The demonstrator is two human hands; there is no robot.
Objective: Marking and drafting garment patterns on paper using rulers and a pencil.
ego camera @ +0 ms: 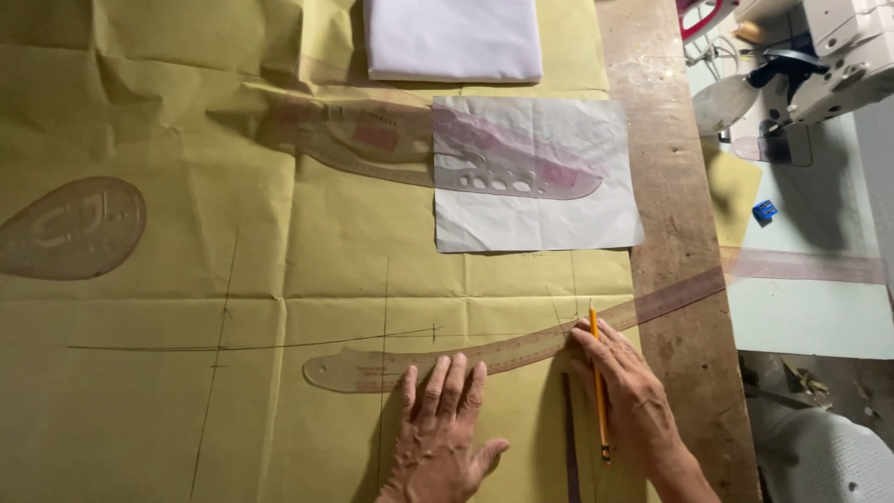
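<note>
A large creased yellow pattern paper (186, 233) covers the table, with pencil lines drawn on it. A long clear curved ruler (503, 349) lies across the lower part and runs off past the table's right edge. My left hand (442, 433) presses flat on the paper with its fingertips on the ruler's lower edge. In my right hand (629, 396) is a yellow pencil (598, 382), its tip against the ruler's upper edge near a drawn mark.
A clear French curve (410, 149) lies higher up, partly over a white sheet (540, 214). Folded white cloth (452, 37) sits at the top. An oval clear template (70, 228) lies at left. Bare wooden table edge (670, 186) runs down the right; a sewing machine (819, 65) stands beyond.
</note>
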